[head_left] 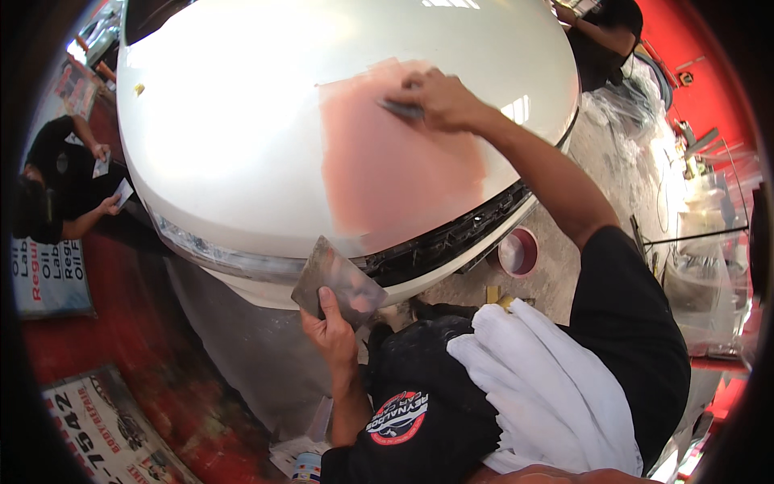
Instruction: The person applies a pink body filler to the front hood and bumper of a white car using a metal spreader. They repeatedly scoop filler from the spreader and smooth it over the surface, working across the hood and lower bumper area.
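Observation:
A thin flat metal plate [337, 276], smeared with pinkish filler, is in my left hand [329, 329], the thumb lying on its upper face. It is held just in front of the car's nose. My right hand [442, 101] grips a small dark spreader [401, 109] against the hood, its fingers closed around it. Under the spreader lies a broad pink patch of body filler [395, 173] with uneven edges. The patch covers the front part of the white car hood [234, 129], reaching toward the dark grille [451, 234].
To the left, a person in black [68, 177] holds flat pieces in both hands. Another person [605, 36] is at the far right. A reddish round container [518, 252] stands on the floor by the bumper. White cloth [556, 387] hangs over my clothing. Plastic sheeting [633, 105] lies at right.

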The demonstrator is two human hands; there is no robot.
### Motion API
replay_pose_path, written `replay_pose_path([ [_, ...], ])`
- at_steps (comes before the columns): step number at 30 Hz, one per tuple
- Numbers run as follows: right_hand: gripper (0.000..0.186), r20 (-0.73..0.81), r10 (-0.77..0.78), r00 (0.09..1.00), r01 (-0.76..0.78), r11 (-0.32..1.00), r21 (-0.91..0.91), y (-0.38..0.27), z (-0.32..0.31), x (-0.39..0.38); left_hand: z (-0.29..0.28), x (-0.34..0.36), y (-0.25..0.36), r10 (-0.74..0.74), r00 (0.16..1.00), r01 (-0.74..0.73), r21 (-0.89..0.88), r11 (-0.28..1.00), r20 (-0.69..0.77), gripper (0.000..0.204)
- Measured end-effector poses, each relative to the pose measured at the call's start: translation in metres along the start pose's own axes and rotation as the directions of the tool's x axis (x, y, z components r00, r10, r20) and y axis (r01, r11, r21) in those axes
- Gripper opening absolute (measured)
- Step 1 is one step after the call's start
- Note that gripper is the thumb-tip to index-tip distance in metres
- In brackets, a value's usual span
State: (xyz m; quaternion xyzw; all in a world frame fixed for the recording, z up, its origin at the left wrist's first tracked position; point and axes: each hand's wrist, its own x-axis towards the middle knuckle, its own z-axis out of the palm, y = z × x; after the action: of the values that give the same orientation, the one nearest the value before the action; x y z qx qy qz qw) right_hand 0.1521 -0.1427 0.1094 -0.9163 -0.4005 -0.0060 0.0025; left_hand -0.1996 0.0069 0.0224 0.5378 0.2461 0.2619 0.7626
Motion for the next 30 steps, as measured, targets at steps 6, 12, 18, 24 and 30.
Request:
replay_pose_path([
  [6,0.062,-0.125,-0.028,0.992,0.027,1.000,-0.004,-0.037,0.050,-0.143,0.008,0.017,0.002,0.077,0.994,-0.082,0.054,0.995,0.081,0.027],
  [12,0.072,-0.274,0.045,0.961,-0.051,0.999,-0.014,-0.066,0.105,-0.213,0.016,0.019,0.014,0.111,0.976,-0.118,0.026,0.993,0.186,0.027],
  [18,0.069,-0.377,0.071,0.923,-0.082,0.997,-0.013,-0.077,0.129,-0.237,0.017,0.016,0.011,0.105,0.975,-0.115,0.038,0.993,0.197,0.029],
  [24,0.062,-0.481,0.033,0.876,0.235,0.842,0.486,-0.099,0.043,-0.236,0.034,0.007,0.013,-0.196,0.950,0.253,-0.229,0.940,0.242,0.027],
  [30,0.048,-0.447,-0.366,0.817,0.503,0.830,0.241,-0.088,0.026,-0.226,0.063,0.001,0.021,-0.321,0.913,0.387,-0.280,0.879,0.254,0.027],
])
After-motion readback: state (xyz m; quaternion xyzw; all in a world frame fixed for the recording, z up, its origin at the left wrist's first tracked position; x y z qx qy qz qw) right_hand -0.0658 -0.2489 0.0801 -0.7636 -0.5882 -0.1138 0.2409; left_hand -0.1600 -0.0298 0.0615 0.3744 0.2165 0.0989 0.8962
